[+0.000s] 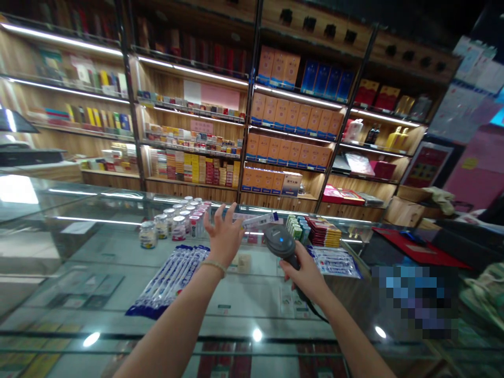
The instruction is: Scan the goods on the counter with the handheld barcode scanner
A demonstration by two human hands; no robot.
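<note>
My left hand [225, 237] reaches over the glass counter with its fingers spread and lifted. Beside its thumb lies a long, thin white packet with a blue end [260, 220]; whether they touch I cannot tell. My right hand [305, 273] is wrapped around the handle of a dark barcode scanner [280, 240], whose blue light shows on top and whose cable hangs below. To the left, under my left forearm, lies a row of long blue-and-white packets [169, 281]. Small lidded jars [148, 234] stand in a cluster behind them.
Green, red and yellow small packs [325, 232] are stacked at the right, with more blue-and-white packets [334, 261] in front of them. A red mat [421, 247] lies farther right. Beyond the glass counter [98, 252] stand lit shelves of boxes [289, 142].
</note>
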